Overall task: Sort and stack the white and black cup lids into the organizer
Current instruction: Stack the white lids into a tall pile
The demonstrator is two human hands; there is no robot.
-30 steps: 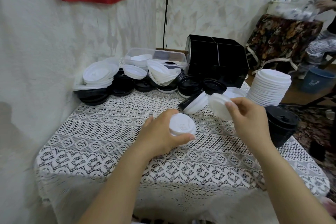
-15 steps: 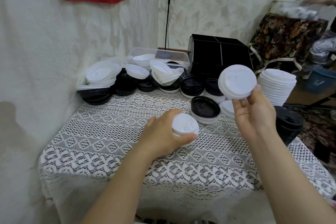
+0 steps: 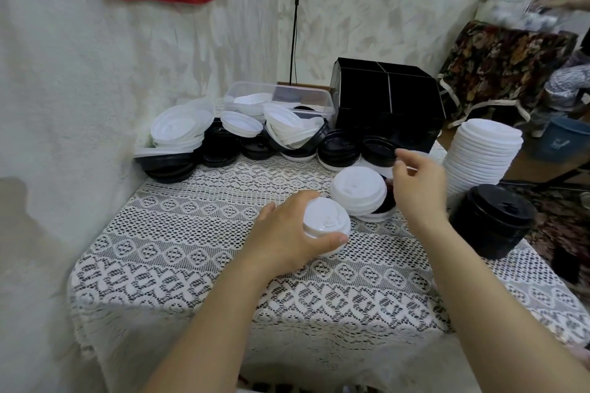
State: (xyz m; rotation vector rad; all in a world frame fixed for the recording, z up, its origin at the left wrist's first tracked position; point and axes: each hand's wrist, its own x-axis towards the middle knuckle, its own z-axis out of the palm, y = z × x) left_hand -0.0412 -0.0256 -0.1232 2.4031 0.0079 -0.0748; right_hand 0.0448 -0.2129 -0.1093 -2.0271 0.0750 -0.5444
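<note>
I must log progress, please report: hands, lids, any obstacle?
Left hand grips white lids. Right hand empty, beside a loose white lid. Black lids lie before the organizer.

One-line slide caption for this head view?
Left hand grips white plastic cup lids on lace tablecloth; right hand hovers by another white lid, black organizer behind.

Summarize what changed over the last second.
Right hand lowered the white lid from mid-air onto the black lid on the table and let go. Left hand keeps holding its white lid stack; tall white stack and black stack unmoved.
</note>
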